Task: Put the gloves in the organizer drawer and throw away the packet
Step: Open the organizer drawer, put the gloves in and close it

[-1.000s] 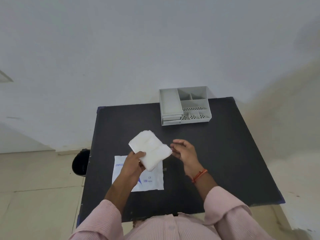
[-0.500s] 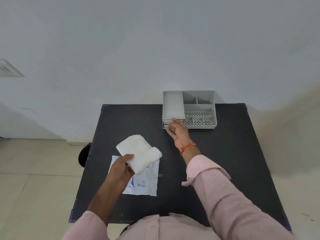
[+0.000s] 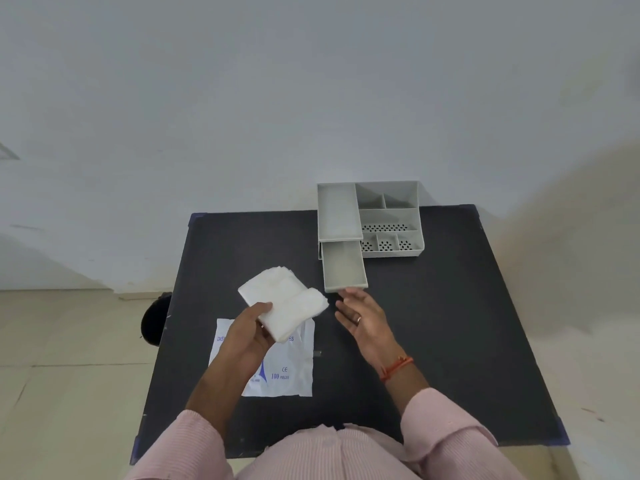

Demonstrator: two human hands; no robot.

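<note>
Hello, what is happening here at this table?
A person is putting away disposable gloves. The left hand holds a folded stack of white gloves above the black table. The right hand is open and empty, just in front of the pulled-out drawer of the grey organizer; the drawer looks empty. The empty packet lies flat on the table, not yet thrown away. A dark bin stands on the floor at the table's left.

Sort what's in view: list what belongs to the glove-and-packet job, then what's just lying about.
Part of the job:
- folded gloves, held in the left hand
- open drawer of the grey organizer
- empty packet flat on the table
- black bin beside the table
- right hand, open

Just there:
- nothing else
</note>
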